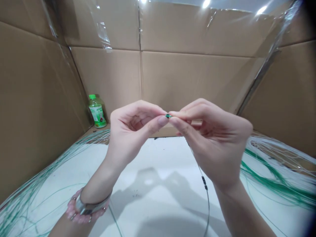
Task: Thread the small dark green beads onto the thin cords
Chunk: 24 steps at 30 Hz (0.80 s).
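Note:
Raised above the white table, my left hand [133,131] and my right hand [209,138] meet at their fingertips. Thumb and forefinger of each pinch a tiny green and black piece [168,116]; its exact kind is too small to make out. A thin dark cord [208,207] runs down from behind my right hand to the table's front edge. Several small black beads [204,182] sit on this cord. My right hand hides the cord's upper end, so I cannot tell whether it joins the pinched piece.
Bundles of green and white strands [37,184] lie along the left, with more green strands [274,177] at the right. A green-capped bottle [97,112] stands at the back left. Cardboard walls [197,75] enclose the white table [158,204].

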Available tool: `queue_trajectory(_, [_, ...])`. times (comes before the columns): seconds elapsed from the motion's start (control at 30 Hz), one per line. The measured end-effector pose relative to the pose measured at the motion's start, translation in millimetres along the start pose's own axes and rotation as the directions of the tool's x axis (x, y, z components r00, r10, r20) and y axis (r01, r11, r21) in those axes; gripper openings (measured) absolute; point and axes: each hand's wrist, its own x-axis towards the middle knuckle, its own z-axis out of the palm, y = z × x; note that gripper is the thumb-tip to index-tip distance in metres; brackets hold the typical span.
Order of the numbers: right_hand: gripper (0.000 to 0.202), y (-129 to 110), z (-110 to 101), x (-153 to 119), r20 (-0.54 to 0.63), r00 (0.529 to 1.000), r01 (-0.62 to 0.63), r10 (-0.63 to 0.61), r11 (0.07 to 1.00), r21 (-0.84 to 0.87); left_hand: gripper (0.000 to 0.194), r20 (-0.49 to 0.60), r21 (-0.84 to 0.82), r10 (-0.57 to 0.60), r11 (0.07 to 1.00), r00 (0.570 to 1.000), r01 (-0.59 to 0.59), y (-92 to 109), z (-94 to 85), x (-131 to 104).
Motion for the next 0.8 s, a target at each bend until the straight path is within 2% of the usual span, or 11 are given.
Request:
queue_trajectory(0.13, [0.011, 1.9, 2.2, 0.6, -0.026, 0.999, -0.032, 0.034, 0.996, 0.079, 0.002, 0.045, 0.016, -0.007, 1.0, 0.999, 0.006, 1.4, -1.0, 0.6])
queue_trajectory(0.27, [0.01, 5.5, 0.7, 2.3, 0.025, 0.996, -0.089, 0.087, 0.987, 0.132, 0.009, 0.041, 0.02, 0.043, 0.999, 0.998, -0.044, 2.9, -0.8, 1.7])
queue_trajectory(0.4, [0.009, 9.3, -0.4, 3.1, 0.061, 0.988, -0.148, 0.14, 0.976, 0.161, 0.003, 0.026, 0.071, 0.086, 0.994, 0.996, -0.087, 3.8, 0.1, 2.6])
queue_trajectory(0.63, [0.013, 8.5, 4.9, 0.9, 0.024, 0.992, -0.123, 0.12, 0.964, 0.237, 0.005, 0.022, 0.08, 0.085, 0.993, 0.996, -0.087, 3.2, -0.1, 2.0])
queue_trajectory(0.8, [0.01, 7.2, 6.6, 1.0, -0.027, 0.994, -0.104, 0.109, 0.984, 0.146, 0.003, -0.028, 0.124, 0.084, 0.989, 0.996, -0.08, 2.5, -0.3, 0.0])
